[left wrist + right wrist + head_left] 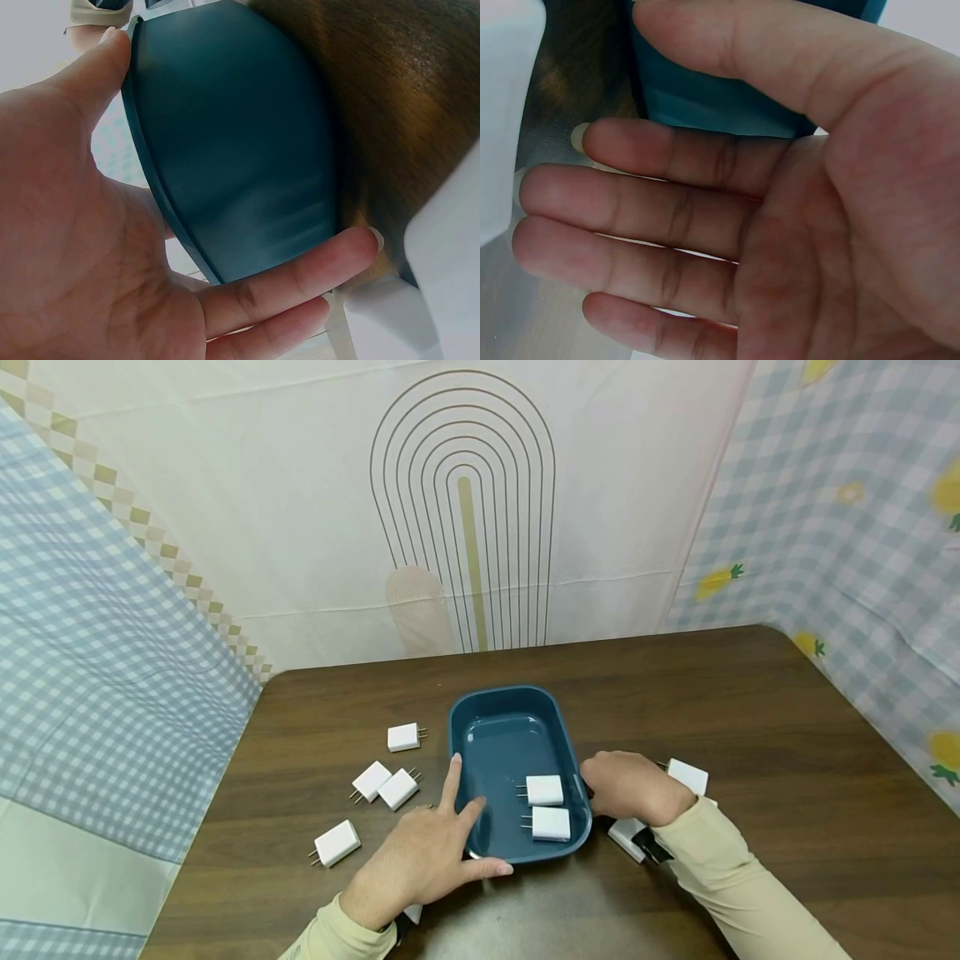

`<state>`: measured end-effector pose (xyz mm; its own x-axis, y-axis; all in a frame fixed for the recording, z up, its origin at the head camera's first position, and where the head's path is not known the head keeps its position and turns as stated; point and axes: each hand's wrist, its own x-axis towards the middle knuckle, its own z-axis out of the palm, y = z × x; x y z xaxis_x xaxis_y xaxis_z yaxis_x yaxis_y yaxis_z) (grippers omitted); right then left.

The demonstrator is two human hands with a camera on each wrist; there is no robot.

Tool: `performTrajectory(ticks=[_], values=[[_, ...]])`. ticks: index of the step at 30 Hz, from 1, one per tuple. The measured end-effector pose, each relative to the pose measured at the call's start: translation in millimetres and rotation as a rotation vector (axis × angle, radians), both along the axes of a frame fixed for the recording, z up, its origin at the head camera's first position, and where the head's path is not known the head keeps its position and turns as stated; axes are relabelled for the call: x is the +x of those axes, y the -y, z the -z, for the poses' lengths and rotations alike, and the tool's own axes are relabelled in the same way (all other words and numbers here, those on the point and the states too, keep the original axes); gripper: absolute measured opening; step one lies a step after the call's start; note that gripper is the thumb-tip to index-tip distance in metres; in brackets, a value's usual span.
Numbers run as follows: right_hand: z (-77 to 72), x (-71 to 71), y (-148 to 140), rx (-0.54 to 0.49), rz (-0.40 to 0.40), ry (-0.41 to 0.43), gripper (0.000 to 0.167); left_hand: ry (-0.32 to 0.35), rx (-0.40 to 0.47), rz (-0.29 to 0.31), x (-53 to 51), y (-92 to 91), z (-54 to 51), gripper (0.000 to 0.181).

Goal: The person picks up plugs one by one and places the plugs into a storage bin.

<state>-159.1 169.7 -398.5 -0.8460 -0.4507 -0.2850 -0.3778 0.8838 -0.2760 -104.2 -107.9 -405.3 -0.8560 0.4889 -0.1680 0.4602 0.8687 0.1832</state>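
Note:
A dark blue rectangular tray [498,760] sits on the table with two white plug-in chargers [543,791] at its front right. My left hand [427,856] rests on the tray's near left corner, fingers spread and mostly straight. In the left wrist view, its thumb and fingers [292,281] touch the tray's rim and outer wall [232,150]. Beside the tray's right wall is my right hand [630,785]; the head view hides its fingertips. The right wrist view shows its fingers [637,206] extended, holding nothing, with the tray wall [705,105] behind them.
Several white chargers [337,843] lie left of the tray on the brown wooden table [810,793]. To the right, another charger [686,775] lies partly behind my right wrist, with a white block [627,838] under it. Patterned cloths [315,527] surround the table's back and sides.

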Motion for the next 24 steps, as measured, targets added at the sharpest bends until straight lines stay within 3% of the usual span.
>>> performTrajectory(ticks=[14, 24], values=[[-0.3, -0.4, 0.2, 0.004, 0.021, 0.018, 0.024, -0.021, 0.000, 0.006, 0.8, 0.2, 0.2, 0.089], [0.4, -0.5, 1.0, -0.002, 0.024, 0.026, 0.026, 0.009, 0.011, -0.009, 0.6, 0.4, 0.6, 0.089]])
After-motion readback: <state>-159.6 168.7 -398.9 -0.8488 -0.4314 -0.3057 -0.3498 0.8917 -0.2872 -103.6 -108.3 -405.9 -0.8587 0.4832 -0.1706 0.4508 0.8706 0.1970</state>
